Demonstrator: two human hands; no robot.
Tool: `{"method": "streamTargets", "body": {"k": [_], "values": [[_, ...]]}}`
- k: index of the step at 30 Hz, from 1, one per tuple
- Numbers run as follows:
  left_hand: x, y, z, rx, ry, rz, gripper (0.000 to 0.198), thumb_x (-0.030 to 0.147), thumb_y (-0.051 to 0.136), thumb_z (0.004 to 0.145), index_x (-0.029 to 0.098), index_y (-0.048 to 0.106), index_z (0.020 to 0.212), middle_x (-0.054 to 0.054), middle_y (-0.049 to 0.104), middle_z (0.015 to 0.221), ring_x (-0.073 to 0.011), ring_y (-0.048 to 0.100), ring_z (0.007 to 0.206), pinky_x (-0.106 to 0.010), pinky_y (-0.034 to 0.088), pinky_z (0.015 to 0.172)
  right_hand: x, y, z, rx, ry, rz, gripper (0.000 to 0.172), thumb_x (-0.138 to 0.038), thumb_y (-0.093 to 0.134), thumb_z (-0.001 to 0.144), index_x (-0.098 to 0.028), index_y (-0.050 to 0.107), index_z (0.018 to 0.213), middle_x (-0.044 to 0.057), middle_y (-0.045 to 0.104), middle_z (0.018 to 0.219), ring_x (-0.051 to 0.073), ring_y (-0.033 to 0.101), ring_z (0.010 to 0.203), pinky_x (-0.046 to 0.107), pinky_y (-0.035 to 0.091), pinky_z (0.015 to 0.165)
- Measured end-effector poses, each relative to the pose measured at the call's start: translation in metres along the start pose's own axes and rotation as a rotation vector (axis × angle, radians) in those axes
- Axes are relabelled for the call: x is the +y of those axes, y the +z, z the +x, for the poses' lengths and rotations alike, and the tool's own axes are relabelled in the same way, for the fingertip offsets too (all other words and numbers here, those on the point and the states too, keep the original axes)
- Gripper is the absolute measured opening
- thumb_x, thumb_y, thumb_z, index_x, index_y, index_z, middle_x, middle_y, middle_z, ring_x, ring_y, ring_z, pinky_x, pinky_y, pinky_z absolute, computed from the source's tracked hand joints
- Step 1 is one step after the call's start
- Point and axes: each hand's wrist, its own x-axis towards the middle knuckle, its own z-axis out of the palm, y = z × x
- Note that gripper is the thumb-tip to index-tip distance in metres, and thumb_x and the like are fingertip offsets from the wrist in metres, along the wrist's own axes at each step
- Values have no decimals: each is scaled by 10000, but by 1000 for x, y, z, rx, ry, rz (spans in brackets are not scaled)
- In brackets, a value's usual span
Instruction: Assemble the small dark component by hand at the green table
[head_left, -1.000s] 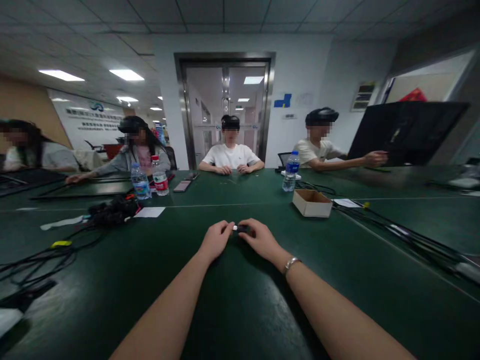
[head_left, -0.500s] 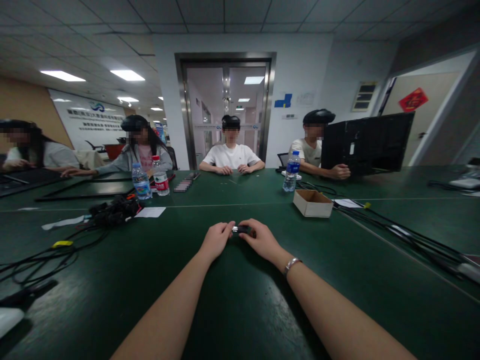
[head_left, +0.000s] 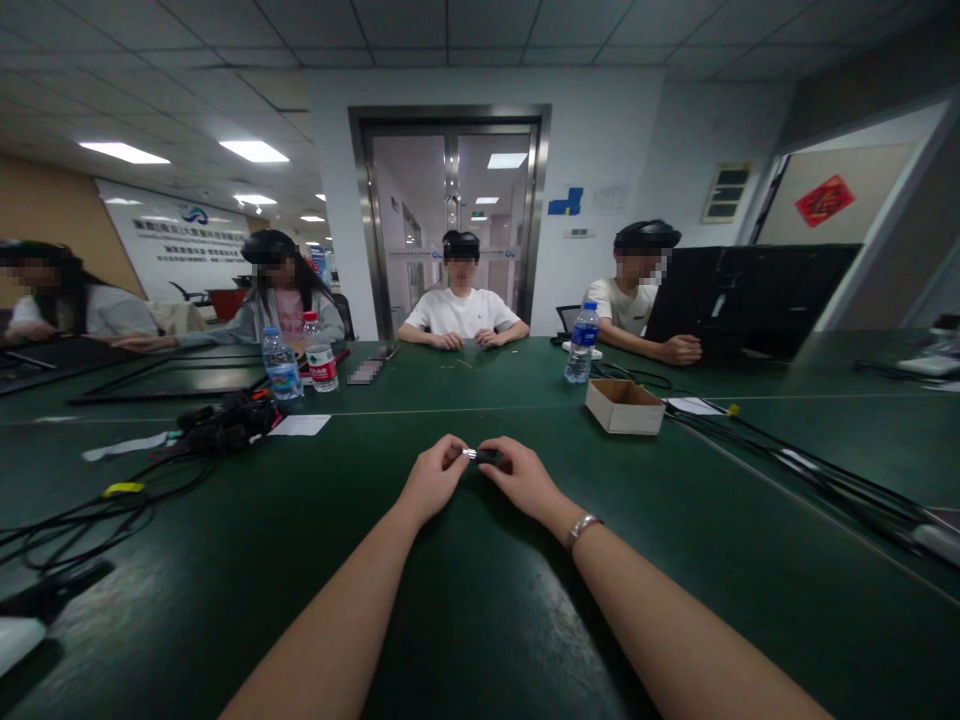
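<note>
Between my two hands is a small black-and-silver cylinder (head_left: 484,456), lying crosswise just above the green table (head_left: 480,600); it is too small to name its kind. My left hand (head_left: 433,477) is closed in a pinch at its silver end. From the other side, my right hand (head_left: 523,480) grips the black end with thumb and fingers. A silver bracelet (head_left: 582,530) circles my right wrist. The fingers partly cover both ends of the cylinder.
An open cardboard box (head_left: 625,408) sits ahead to the right, near a water bottle (head_left: 582,343). Cables run along the right (head_left: 817,470) and left (head_left: 82,520). Two bottles (head_left: 300,362) stand left. A person (head_left: 463,315) sits opposite; another tilts a black monitor (head_left: 750,300).
My left fingers have shifted slightly on the cylinder, showing more of its silver end. At the right, the co-worker's monitor has tilted lower.
</note>
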Motion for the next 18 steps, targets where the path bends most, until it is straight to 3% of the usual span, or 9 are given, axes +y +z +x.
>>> {"method": "streamTargets", "body": {"k": [12, 18], "values": [[4, -3, -2, -31, -99, 77, 375, 526, 424, 835, 196, 601, 828, -10, 622, 783, -155, 558, 715, -267, 421, 669, 0, 0, -1, -7, -16, -33, 229, -238, 613, 793, -217, 631, 1020, 21, 623, 940, 122, 532, 717, 278, 444, 674], [4, -3, -3, -39, -71, 25, 334, 493, 452, 837, 200, 608, 875, -15, 628, 818, -166, 577, 767, -274, 436, 695, 1, 0, -1, -6, -3, -27, 228, -244, 613, 793, -216, 631, 1018, 23, 627, 948, 122, 538, 709, 282, 452, 670]]}}
